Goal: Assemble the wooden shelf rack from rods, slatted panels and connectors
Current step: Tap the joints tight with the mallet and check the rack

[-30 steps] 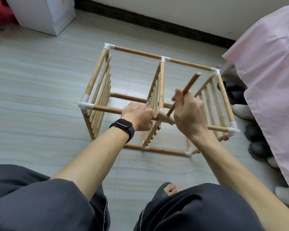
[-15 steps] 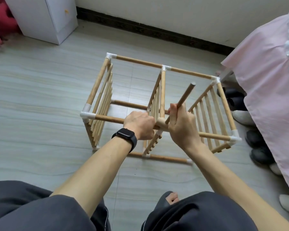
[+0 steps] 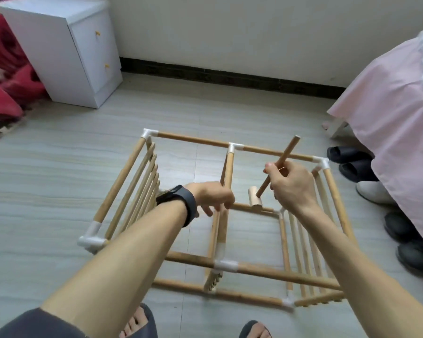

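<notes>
The wooden shelf rack [image 3: 193, 140] lies on its side on the floor, its rods joined by white connectors [image 3: 226, 265]. It has slatted panels at the left [image 3: 137, 198], in the middle [image 3: 220, 228] and at the right [image 3: 303, 240]. My right hand [image 3: 291, 186] grips the handle of a small wooden mallet [image 3: 254, 200]. The mallet's head hangs just above a low far rod inside the rack. My left hand [image 3: 213, 198], with a black watch on the wrist, reaches in beside the middle panel. Its fingers are loosely curled and blurred, and I see nothing in them.
A white drawer cabinet [image 3: 71, 52] and red cloth [image 3: 7, 81] are at the back left. A bed with a pink cover [image 3: 388, 118] stands at the right, with dark slippers [image 3: 352, 157] and a white shoe [image 3: 374, 191] beside it. My feet [image 3: 137, 323] are at the bottom edge.
Both hands left the front rod's middle connector and moved deeper into the rack. My left hand let go of the rod. The mallet head now hangs over the low far rod.
</notes>
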`<state>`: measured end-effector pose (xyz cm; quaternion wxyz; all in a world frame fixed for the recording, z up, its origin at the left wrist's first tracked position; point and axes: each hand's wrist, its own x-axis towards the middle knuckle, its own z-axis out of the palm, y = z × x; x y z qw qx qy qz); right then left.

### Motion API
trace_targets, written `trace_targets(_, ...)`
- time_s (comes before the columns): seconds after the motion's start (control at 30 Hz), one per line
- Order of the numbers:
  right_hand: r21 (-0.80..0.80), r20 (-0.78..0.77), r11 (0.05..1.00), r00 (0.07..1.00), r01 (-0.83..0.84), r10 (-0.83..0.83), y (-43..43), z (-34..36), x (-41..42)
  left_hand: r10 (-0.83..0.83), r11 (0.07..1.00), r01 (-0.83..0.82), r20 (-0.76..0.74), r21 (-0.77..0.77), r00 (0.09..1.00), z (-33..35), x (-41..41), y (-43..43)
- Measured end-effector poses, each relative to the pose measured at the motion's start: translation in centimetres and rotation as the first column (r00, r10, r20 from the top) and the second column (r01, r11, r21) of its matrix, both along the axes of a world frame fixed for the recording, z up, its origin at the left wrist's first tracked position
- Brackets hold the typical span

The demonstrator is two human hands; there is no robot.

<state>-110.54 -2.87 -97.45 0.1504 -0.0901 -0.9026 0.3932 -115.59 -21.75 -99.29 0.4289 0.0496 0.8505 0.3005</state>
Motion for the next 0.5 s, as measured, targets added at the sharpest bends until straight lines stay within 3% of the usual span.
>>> trace_targets(0.1,-0.001,-0.025,1.000,1.000,0.004,-0.004,0.2,0.3,-3.3,0.232,0.972,-0.212,-0.304,0.097,0.924,-1.7,-1.0,3.0)
trace_targets(0.23,0.080,-0.078,0.995,0.995,-0.063,0.070,0.2,1.0,-8.3,0.322,0.940,-0.331,-0.525,0.081,0.787,-4.9,-1.5,6.0)
trace_targets(0.33,0.188,-0.091,0.976,0.987,-0.112,0.131,-0.3,1.5,-12.1,0.253,0.954,-0.299,-0.642,0.039,0.723,-5.3,-2.0,6.7)
trace_targets(0.4,0.163,-0.243,0.980,0.958,-0.111,0.149,-1.1,2.2,-13.9,0.255,0.953,-0.301,-0.656,0.044,0.710,-5.4,-2.0,6.9)
trace_targets(0.47,0.071,-0.535,0.996,0.841,-0.056,0.086,-1.7,1.9,-14.8,0.262,0.952,-0.299,-0.657,0.058,0.707,-5.6,-2.2,7.0)
trace_targets(0.5,0.079,-0.597,0.997,0.800,-0.016,0.060,-1.8,1.1,-14.9,0.262,0.953,-0.297,-0.653,0.059,0.711,-5.6,-2.3,7.1)
